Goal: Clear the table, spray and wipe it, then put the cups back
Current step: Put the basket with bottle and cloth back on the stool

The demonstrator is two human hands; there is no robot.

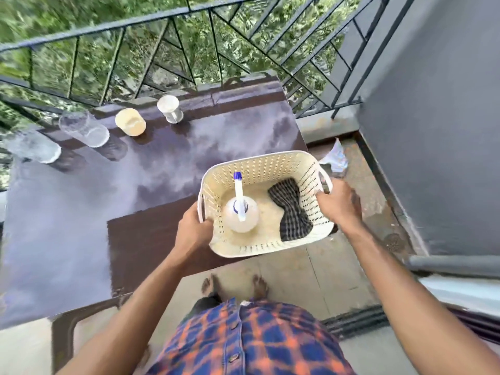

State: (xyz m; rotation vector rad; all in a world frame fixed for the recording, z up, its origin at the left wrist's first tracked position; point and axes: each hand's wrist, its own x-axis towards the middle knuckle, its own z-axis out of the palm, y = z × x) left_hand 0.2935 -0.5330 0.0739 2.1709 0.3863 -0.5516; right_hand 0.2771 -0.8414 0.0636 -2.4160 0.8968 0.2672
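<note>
A cream perforated basket [270,163] hangs over the near right corner of the dark glossy table [81,212]. My left hand [193,228] grips its left handle and my right hand [339,203] grips its right rim. Inside stand a spray bottle [240,215] with a white and blue nozzle and a dark checked cloth [290,209]. Along the table's far edge stand several cups: two clear glasses [32,147] [84,128], a cream cup [130,122] and a steel cup [170,108].
A metal railing [173,20] runs behind the table with greenery beyond. A grey wall [433,131] rises on the right. A crumpled scrap [334,158] lies on the floor by the table's right side. My bare feet [235,286] stand on the tiles.
</note>
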